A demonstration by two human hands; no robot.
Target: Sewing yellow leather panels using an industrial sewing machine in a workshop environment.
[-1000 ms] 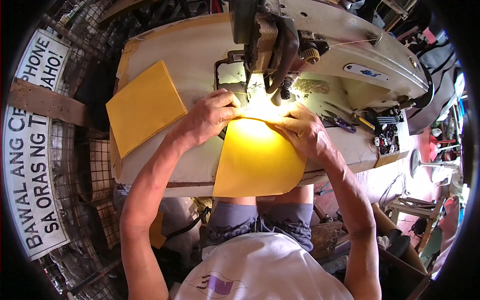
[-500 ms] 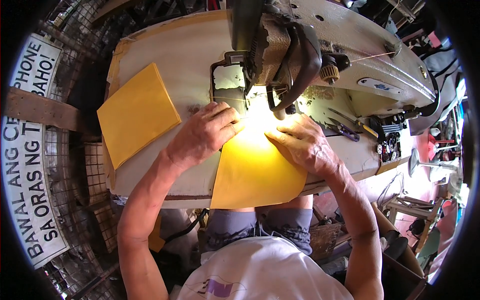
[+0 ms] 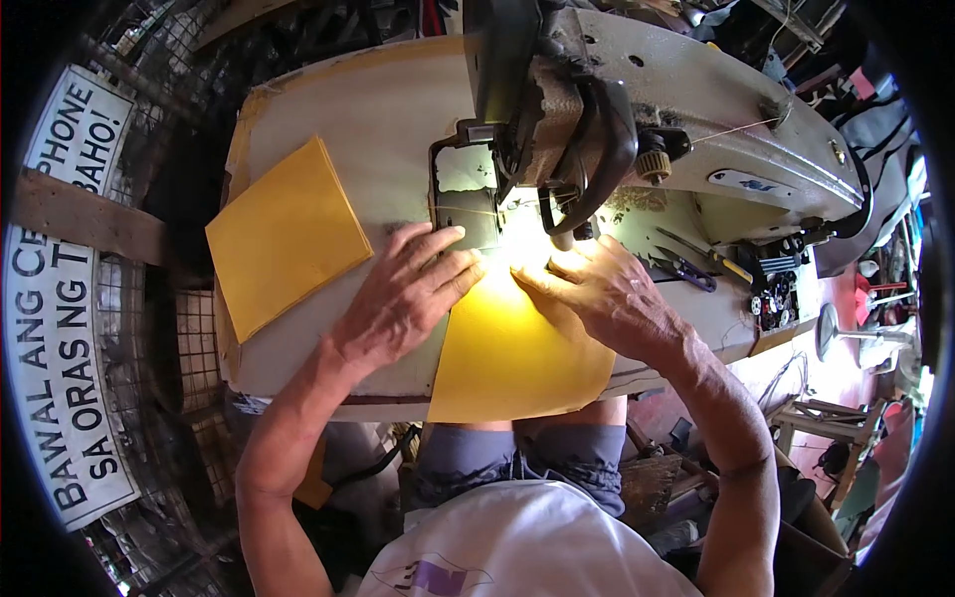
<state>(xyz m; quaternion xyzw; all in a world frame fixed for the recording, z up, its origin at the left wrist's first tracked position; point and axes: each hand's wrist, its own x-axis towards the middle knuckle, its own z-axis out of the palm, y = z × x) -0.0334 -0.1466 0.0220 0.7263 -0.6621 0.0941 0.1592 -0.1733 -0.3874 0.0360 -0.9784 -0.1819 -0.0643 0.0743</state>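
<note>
Logged from my remote post, by position from the sewing machine. Beneath it: table. Left of it, on the table: stack of sheets; far left, beyond the table: sign. Before its needle end: single sheet, overhanging the table's near edge; my left hand at the sheet's left edge, my right hand over its right. Before its arm: snips, hand tool, then bobbins, rightward.
</note>
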